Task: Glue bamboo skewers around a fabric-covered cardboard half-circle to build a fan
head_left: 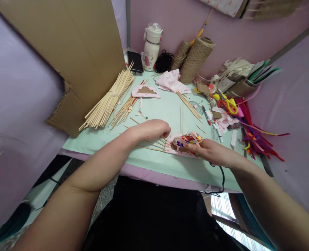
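Note:
My right hand [213, 151] is wrapped around a flower-patterned hot glue gun [188, 140] with a black cord trailing from it. Beneath the glue gun lies a piece of cardboard covered in pink-dotted fabric [170, 148] near the table's front edge. Thin wooden sticks [154, 148] fan out leftward from that piece. Over their inner ends, my left hand [159, 128] has its fingers pinched together at a stick; the fingertips are partly hidden. Farther back sits another fabric-edged cardboard half-round [146, 91].
A large bundle of sticks [109, 99] leans by cardboard [91, 45] at left. Behind stand a bottle [152, 47], a phone [135, 62] and twine rolls [196, 61]. At right lie scissors [229, 103], pens [218, 132] and pipe cleaners [250, 132]. The black cord [223, 179] hangs over the front edge.

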`<state>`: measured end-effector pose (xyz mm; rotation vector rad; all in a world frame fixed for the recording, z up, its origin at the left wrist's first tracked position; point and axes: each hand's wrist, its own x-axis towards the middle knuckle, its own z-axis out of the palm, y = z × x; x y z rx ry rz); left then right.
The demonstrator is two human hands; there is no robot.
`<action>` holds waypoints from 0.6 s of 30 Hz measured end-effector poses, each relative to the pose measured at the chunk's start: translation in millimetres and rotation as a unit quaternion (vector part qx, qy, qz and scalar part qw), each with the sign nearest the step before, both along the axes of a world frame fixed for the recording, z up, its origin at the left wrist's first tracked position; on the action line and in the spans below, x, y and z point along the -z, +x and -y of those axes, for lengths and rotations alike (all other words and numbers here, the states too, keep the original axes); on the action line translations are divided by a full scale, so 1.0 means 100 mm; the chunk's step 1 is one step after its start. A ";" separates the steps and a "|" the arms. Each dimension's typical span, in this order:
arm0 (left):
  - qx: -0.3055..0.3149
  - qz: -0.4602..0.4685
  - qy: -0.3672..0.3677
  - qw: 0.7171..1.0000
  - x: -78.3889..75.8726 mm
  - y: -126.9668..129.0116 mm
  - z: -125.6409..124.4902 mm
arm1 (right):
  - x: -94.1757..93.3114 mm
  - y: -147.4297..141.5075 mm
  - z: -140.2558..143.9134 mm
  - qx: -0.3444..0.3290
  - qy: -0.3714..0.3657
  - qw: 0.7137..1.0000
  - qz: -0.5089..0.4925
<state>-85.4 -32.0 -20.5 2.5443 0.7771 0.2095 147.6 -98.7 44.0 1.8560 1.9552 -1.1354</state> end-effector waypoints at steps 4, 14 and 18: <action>0.002 0.008 -0.003 1.000 0.01 -0.01 0.00 | 0.01 0.01 -0.01 -0.012 0.007 1.000 0.013; -0.001 -0.001 -0.004 1.000 -0.01 -0.01 0.01 | 0.02 0.03 -0.02 -0.014 0.008 1.000 0.019; -0.001 -0.004 -0.003 1.000 -0.02 -0.01 0.01 | 0.02 0.02 -0.01 -0.013 0.012 1.000 0.016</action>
